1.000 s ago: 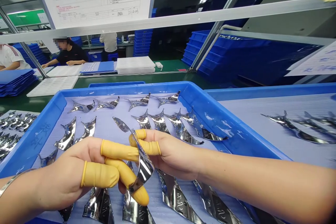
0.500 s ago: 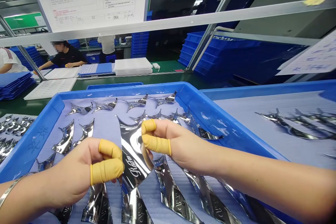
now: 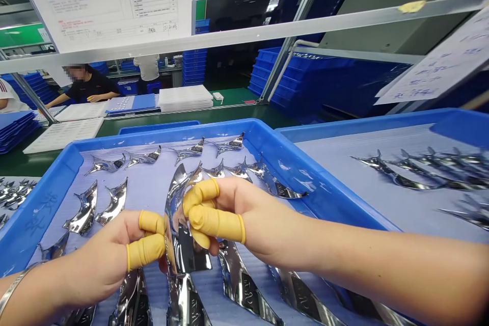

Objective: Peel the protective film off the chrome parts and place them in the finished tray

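Two hands pinch one mirror-finish foil piece (image 3: 179, 244) between them, above the blue plastic tray (image 3: 290, 173). Left hand (image 3: 103, 247): grip clenched on the piece's left edge, fingers in yellow rubber finger cots (image 3: 145, 252). Right hand (image 3: 225, 214): grip clenched on the piece's right side, cotted fingers pressed against it. The piece stands curled and tilted upright between both grips, its lower end just over other pieces. Versus half a second ago, it is bent in and narrower, no longer spread flat with its script showing, and the two grips are closer together. The whole scene also sits further left in view.

Left of the left grip, loose foil pieces (image 3: 86, 209) lie in the tray. Ahead of both grips, a row of smaller-looking pieces (image 3: 229, 145) runs along the tray. Right of the right grip sits a second blue tray (image 3: 362, 127) holding more pieces. Well beyond the grips, a co-worker (image 3: 91, 84) in a black top rests both hands on a desk (image 3: 153, 117) with white sheets.
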A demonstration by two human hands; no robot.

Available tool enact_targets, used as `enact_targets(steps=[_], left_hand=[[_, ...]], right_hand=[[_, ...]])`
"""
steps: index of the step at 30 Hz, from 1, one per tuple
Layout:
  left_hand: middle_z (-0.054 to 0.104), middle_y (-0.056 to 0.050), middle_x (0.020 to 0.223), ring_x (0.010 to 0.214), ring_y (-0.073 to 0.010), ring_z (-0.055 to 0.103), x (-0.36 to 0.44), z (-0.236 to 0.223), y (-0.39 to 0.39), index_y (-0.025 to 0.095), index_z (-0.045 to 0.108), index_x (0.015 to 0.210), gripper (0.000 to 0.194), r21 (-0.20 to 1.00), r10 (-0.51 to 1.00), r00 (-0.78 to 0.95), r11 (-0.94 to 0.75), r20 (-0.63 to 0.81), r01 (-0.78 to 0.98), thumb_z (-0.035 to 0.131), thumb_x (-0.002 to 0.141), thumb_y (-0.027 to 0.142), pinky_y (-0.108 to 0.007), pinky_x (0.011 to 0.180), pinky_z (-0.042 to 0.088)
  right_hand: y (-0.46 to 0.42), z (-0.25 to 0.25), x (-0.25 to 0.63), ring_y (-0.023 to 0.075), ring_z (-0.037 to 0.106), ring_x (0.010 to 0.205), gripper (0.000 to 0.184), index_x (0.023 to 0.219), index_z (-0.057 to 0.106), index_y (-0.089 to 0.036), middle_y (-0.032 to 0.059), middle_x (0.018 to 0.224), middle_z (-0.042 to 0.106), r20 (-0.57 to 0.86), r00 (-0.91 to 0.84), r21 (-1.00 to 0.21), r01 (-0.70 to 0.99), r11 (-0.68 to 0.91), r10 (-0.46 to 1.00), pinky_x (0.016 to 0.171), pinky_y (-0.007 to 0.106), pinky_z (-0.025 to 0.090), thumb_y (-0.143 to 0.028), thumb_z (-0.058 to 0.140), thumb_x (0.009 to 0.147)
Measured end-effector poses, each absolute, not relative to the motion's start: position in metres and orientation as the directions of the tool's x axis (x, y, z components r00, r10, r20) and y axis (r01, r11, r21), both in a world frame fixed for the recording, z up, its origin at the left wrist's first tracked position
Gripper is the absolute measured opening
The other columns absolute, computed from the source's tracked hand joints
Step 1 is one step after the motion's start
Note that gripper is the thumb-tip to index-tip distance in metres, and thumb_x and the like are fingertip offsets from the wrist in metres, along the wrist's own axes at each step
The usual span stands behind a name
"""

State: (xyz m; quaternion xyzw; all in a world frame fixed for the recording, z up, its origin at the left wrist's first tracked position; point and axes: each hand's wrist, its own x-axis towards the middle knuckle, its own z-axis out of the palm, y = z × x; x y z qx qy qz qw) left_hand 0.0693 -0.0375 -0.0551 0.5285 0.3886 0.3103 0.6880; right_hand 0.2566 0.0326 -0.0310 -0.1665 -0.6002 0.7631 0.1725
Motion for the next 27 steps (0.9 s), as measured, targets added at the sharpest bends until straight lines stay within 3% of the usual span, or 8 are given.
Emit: enact_targets(steps=[6, 9, 12, 14, 17, 19, 23, 27], left_hand=[[0.057, -0.004, 0.086, 0.082, -0.0067, 0.051, 0.069, -0.057, -0.037, 0.014, 0.063, 0.093, 0.017, 0.97, 0.856, 0.495, 0.224, -0.149, -0.095, 0.048, 0.085, 0.018, -0.018, 0.076, 0.038], [0.058, -0.002, 0.084, 0.079, -0.0066, 0.052, 0.064, -0.056, -0.042, 0.014, 0.059, 0.09, 0.018, 0.989, 0.912, 0.404, 0.016, -0.075, 0.147, 0.046, 0.087, 0.026, -0.018, 0.074, 0.04], [0.056, -0.001, 0.079, 0.072, -0.0078, 0.05, 0.059, -0.051, -0.048, 0.015, 0.053, 0.088, 0.01, 0.711, 0.895, 0.398, -0.414, 0.204, 0.568, 0.044, 0.086, 0.02, -0.021, 0.069, 0.041], [0.054, 0.001, 0.074, 0.067, -0.0075, 0.047, 0.059, -0.047, -0.051, 0.018, 0.049, 0.091, 0.015, 0.448, 0.764, 0.496, -0.645, 0.413, 0.619, 0.048, 0.08, 0.009, -0.022, 0.064, 0.039], [0.058, 0.002, 0.073, 0.066, -0.0091, 0.047, 0.062, -0.044, -0.052, 0.019, 0.048, 0.095, 0.027, 0.196, 0.636, 0.597, -0.747, 0.489, 0.636, 0.054, 0.073, 0.006, -0.024, 0.061, 0.037], [0.06, 0.001, 0.073, 0.064, -0.0108, 0.048, 0.065, -0.047, -0.052, 0.018, 0.051, 0.092, 0.02, 0.139, 0.627, 0.601, -0.74, 0.495, 0.658, 0.055, 0.074, 0.011, -0.026, 0.058, 0.036], [0.057, 0.003, 0.067, 0.059, -0.0099, 0.046, 0.067, -0.053, -0.052, 0.02, 0.049, 0.089, 0.016, 0.242, 0.624, 0.575, -0.761, 0.53, 0.602, 0.052, 0.076, 0.012, -0.024, 0.056, 0.035], [0.053, 0.001, 0.07, 0.064, -0.0064, 0.046, 0.068, -0.05, -0.06, 0.017, 0.052, 0.079, 0.004, 0.756, 0.868, 0.383, -0.475, 0.317, 0.451, 0.049, 0.081, 0.019, -0.02, 0.063, 0.039]], right_hand=[[0.032, -0.028, 0.263, 0.003, 0.048, 0.057, 0.023, 0.074, 0.049, -0.004, 0.0032, 0.064, 0.051, -0.005, -0.894, -0.988, -0.064, -0.139, 0.447, 0.056, 0.014, 0.041, -0.025, 0.059, 0.076], [0.036, -0.024, 0.267, 0.0034, 0.046, 0.062, 0.015, 0.076, 0.05, -0.005, 0.0026, 0.069, 0.051, 0.056, -0.885, -0.998, -0.046, 0.032, 0.462, 0.06, 0.015, 0.04, -0.019, 0.053, 0.079], [0.041, -0.022, 0.271, 0.007, 0.047, 0.068, 0.016, 0.081, 0.053, -0.005, 0.0048, 0.076, 0.053, 0.105, -0.872, -0.96, 0.036, 0.277, 0.478, 0.068, 0.022, 0.043, -0.021, 0.053, 0.079], [0.044, -0.021, 0.273, 0.0091, 0.049, 0.074, 0.017, 0.087, 0.057, -0.007, 0.0049, 0.083, 0.056, 0.143, -0.875, -0.891, 0.09, 0.444, 0.463, 0.075, 0.023, 0.043, -0.02, 0.052, 0.08], [0.045, -0.023, 0.272, 0.0073, 0.051, 0.08, 0.016, 0.091, 0.06, -0.01, 0.0019, 0.087, 0.057, 0.212, -0.879, -0.805, 0.09, 0.586, 0.426, 0.076, 0.018, 0.042, -0.02, 0.051, 0.081], [0.044, -0.024, 0.27, 0.0061, 0.05, 0.08, 0.015, 0.089, 0.06, -0.009, 0.0018, 0.085, 0.056, 0.22, -0.887, -0.803, 0.072, 0.592, 0.407, 0.074, 0.016, 0.041, -0.019, 0.052, 0.08], [0.041, -0.024, 0.269, 0.0092, 0.051, 0.081, 0.019, 0.088, 0.06, -0.005, 0.0049, 0.087, 0.057, 0.17, -0.892, -0.819, 0.108, 0.563, 0.418, 0.076, 0.021, 0.042, -0.021, 0.053, 0.08], [0.039, -0.023, 0.269, 0.0126, 0.051, 0.081, 0.025, 0.087, 0.059, -0.003, 0.0078, 0.085, 0.056, 0.095, -0.877, -0.851, 0.174, 0.496, 0.471, 0.078, 0.025, 0.042, -0.025, 0.053, 0.08]])
